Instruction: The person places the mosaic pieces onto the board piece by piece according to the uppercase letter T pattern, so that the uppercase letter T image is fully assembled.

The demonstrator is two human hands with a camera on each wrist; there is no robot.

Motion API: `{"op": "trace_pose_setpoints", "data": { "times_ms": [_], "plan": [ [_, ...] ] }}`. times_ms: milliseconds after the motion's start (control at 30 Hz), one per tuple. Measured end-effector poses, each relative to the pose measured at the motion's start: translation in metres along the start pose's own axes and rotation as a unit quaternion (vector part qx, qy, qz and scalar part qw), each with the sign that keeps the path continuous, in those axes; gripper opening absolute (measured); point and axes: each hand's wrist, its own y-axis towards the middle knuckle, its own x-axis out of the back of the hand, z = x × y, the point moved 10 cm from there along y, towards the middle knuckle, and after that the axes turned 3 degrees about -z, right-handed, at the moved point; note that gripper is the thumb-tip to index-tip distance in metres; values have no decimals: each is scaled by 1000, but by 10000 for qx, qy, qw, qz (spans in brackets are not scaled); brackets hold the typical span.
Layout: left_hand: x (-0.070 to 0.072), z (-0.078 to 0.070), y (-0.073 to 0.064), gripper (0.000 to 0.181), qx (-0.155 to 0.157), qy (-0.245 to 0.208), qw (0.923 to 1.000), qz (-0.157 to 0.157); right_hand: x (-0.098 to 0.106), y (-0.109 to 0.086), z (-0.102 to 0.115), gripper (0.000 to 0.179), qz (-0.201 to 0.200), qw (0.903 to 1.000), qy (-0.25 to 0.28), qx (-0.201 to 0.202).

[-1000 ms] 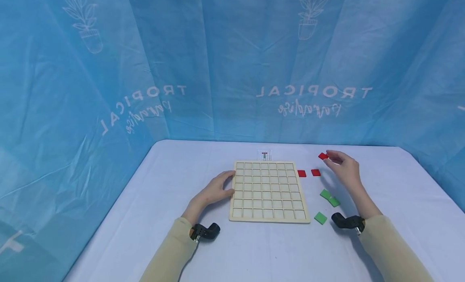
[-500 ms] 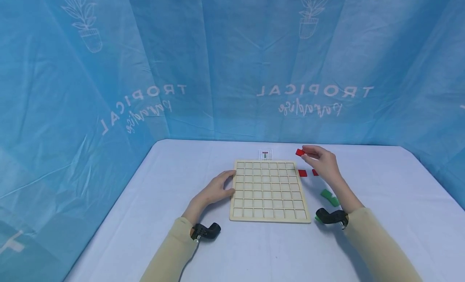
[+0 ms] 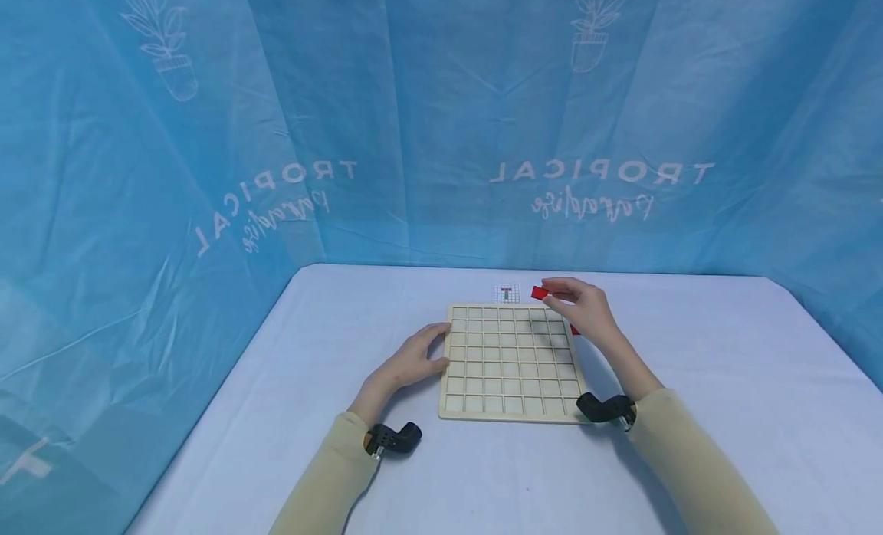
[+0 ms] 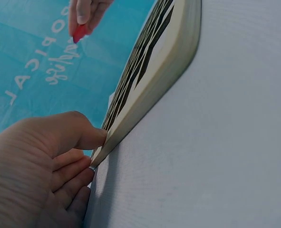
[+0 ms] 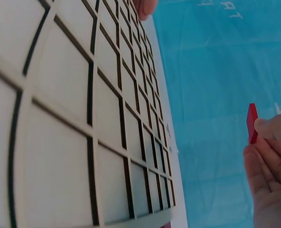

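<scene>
The right hand (image 3: pixel 582 309) has travelled leftward across the far right of the counter (image 3: pixel 497 477), bringing a red tile (image 3: pixel 539 293) from beyond the board's right side to its far right edge. The tile is pinched between thumb and fingertips and held up clear of the board (image 3: pixel 509 355), and the hand casts a shadow on the cells there. It sits just right of the small gridded card (image 3: pixel 500 293). The carry looks mostly done, though the tile rests in no cell yet. The left hand (image 3: pixel 411 359) has stayed at the board's left edge, thumb and fingers spread and touching it, which probably steadies it. A second red tile (image 3: pixel 575 330) peeks out by the board's right edge, while the right forearm (image 3: pixel 631 362) now hides the green tiles.
</scene>
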Motion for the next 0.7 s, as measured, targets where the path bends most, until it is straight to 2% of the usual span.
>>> {"op": "trace_pose_setpoints", "data": {
  "times_ms": [400, 700],
  "plan": [
    [1, -2, 0, 66, -78, -3, 10000, -3, -37, 3, 13, 34, 308, 9984, 466, 49],
    [1, -1, 0, 66, -79, 15, 10000, 6, -54, 4, 15, 33, 373, 9970, 672, 14]
  ]
}}
